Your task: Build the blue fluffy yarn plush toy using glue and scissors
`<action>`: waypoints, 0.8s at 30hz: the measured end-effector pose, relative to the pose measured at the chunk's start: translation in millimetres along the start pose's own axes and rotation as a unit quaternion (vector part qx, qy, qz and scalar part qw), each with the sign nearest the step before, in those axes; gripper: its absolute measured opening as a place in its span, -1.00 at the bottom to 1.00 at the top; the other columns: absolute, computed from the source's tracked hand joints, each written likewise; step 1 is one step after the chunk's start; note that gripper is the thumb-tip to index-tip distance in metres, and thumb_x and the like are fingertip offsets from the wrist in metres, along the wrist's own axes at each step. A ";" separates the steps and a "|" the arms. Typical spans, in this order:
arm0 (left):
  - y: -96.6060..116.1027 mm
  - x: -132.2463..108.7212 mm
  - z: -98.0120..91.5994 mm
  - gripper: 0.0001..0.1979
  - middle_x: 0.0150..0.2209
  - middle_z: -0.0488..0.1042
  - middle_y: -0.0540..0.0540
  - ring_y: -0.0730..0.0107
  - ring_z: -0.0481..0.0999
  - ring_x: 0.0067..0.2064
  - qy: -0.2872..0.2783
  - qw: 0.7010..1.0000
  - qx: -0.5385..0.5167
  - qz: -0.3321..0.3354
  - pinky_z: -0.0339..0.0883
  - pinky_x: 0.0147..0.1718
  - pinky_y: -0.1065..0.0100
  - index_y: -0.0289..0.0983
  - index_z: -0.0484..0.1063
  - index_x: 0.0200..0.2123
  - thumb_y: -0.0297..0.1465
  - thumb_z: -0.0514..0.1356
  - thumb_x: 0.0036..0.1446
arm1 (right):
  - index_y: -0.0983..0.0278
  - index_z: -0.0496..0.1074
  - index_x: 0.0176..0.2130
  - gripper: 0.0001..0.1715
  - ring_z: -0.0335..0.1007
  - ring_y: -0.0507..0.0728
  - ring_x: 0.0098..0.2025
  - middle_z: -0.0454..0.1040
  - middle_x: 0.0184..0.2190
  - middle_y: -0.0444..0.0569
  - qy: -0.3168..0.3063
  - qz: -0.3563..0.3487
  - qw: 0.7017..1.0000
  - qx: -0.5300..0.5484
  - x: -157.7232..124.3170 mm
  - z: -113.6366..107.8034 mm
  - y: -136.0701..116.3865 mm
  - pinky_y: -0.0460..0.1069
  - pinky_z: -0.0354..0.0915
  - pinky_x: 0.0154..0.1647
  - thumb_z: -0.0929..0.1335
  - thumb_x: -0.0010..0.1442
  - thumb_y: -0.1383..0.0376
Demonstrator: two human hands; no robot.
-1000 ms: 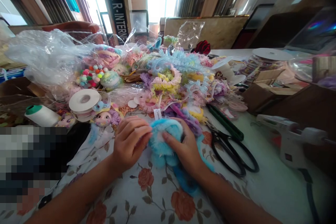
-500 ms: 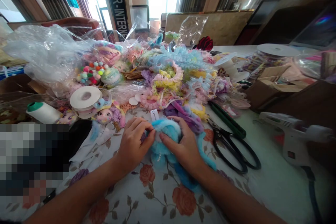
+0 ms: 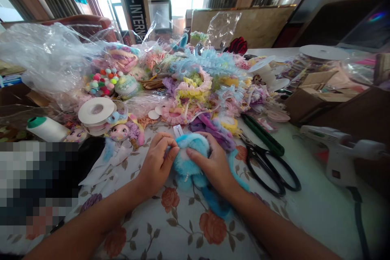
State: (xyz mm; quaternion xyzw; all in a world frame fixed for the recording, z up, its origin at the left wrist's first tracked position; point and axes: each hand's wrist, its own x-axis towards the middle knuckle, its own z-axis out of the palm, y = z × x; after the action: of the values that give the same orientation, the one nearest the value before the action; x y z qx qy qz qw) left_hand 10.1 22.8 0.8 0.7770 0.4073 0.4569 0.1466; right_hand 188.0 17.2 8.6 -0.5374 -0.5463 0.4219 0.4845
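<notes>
A fluffy blue plush piece (image 3: 189,166) lies on the flowered tablecloth (image 3: 179,227) in front of me. My left hand (image 3: 157,166) curls its fingers against the plush's left side, thumb and fingertips pinched on the fur. My right hand (image 3: 213,162) lies over its right side, thumb pressing the fur and fingers wrapped round the top. A small white tag (image 3: 178,131) sticks out just above the plush. A blue furry strip (image 3: 219,207) trails under my right wrist.
Black scissors (image 3: 269,168) lie right of my right hand, a white glue gun (image 3: 338,150) farther right. Behind are a heap of pastel lace trims (image 3: 198,85), a small doll (image 3: 122,132), white tape reels (image 3: 97,111), a thread spool (image 3: 45,128), plastic bags (image 3: 51,61) and cardboard boxes (image 3: 313,97).
Both hands stay on the blue plush; the left fingers have curled in closer to its left edge and the right thumb has shifted slightly. The view has tilted a little.
</notes>
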 end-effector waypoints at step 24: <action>5.3 7.0 -1.1 -0.80 -0.44 0.22 0.10 0.52 0.12 -0.47 -0.054 0.889 -0.304 -0.338 0.05 -0.52 0.44 -0.21 0.25 -0.29 -0.36 0.22 0.02 | 0.25 0.39 0.02 -0.41 0.55 0.25 -0.20 0.61 -0.16 0.03 0.037 -0.085 0.990 -0.110 -3.8 3.3 3.1 0.10 0.47 -0.18 0.46 0.07 0.03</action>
State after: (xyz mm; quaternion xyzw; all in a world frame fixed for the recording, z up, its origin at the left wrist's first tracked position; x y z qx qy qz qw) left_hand 13.5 24.7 8.6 0.5336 0.4781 0.4389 0.5423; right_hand 185.1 13.9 4.7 -0.5541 -0.6153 0.2961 0.4761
